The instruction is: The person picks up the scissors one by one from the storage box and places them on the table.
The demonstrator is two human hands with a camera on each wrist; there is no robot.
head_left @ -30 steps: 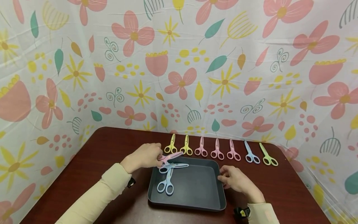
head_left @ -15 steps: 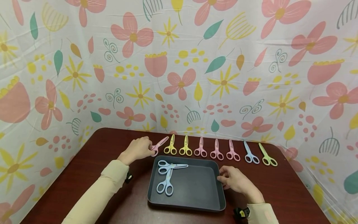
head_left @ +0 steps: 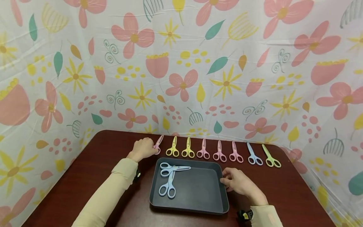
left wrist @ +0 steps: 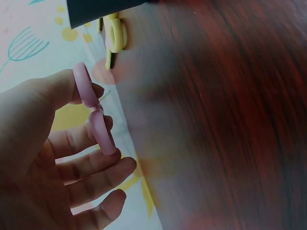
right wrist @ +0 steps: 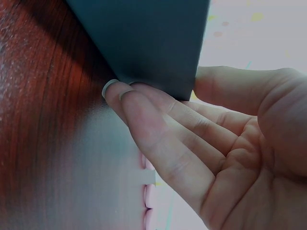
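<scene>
At the left end of the row, my left hand (head_left: 143, 148) holds pink scissors (head_left: 159, 145), their blades pointing toward the wall. In the left wrist view, the thumb and fingers are around the pink handle loops (left wrist: 100, 128). My right hand (head_left: 238, 182) grips the right side of the dark grey tray (head_left: 198, 192). The right wrist view has the thumb at the tray's rim and the fingers along its outer wall (right wrist: 148, 43). Inside the tray lie two pairs of light blue scissors, one pair (head_left: 168, 186) partly under the other (head_left: 173, 169).
Behind the tray runs a row of scissors: yellow scissors (head_left: 172, 148), several pink scissors (head_left: 204, 149), blue scissors (head_left: 253, 155) and green scissors (head_left: 270, 157) at the right end. The dark red-brown wooden table (head_left: 113, 176) meets a flowered cloth (head_left: 181, 78) at the back.
My left hand has carried the pink scissors from over the tray's left corner leftward and back to the row's left end, where they now point more upright. The right hand has stayed at the tray.
</scene>
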